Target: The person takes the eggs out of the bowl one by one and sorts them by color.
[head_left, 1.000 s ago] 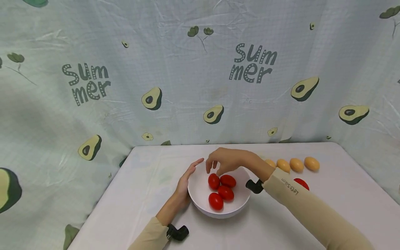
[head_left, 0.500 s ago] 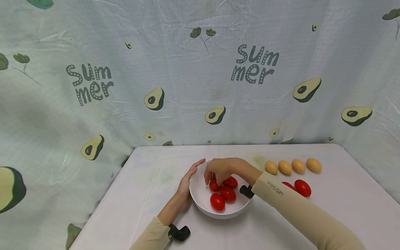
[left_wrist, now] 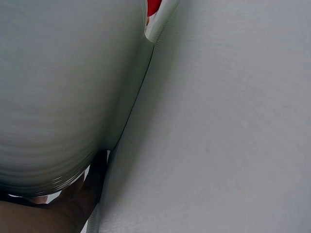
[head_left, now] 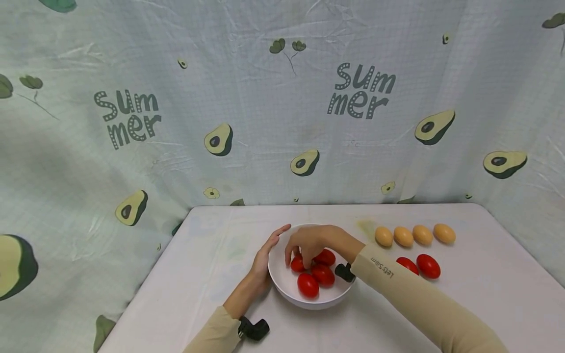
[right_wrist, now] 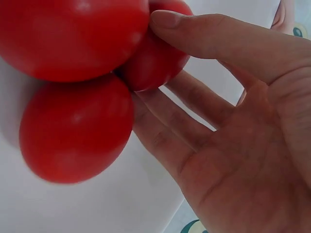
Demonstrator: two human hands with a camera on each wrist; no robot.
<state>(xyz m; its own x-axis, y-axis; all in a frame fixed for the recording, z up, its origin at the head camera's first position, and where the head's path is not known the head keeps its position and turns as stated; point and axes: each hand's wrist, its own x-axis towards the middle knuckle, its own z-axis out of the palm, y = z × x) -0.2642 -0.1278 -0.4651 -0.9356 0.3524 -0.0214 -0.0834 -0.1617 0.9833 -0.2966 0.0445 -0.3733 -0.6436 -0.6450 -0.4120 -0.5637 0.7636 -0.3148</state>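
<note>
In the bowl (head_left: pixel 284 283), I had my right hand (head_left: pixel 305 243) pinching a red egg (right_wrist: pixel 156 63), left hand (head_left: pixel 264 254) straight-fingered against the outside; steadiness seemed needed next.

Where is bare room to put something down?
Bare: table left of the left hand; table right of the right sleeve, nearer than the loose red egg-shaped pieces. Crowded: back right, with orange pieces; the bowl, with red ones and the right hand.

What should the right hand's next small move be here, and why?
Probably a gentle lift straight up: the right hand pinches one red egg-shaped piece between thumb and fingers inside the white bowl, other red pieces lie close beside it, and the left hand rests against the bowl's side, which should help steady it.
</note>
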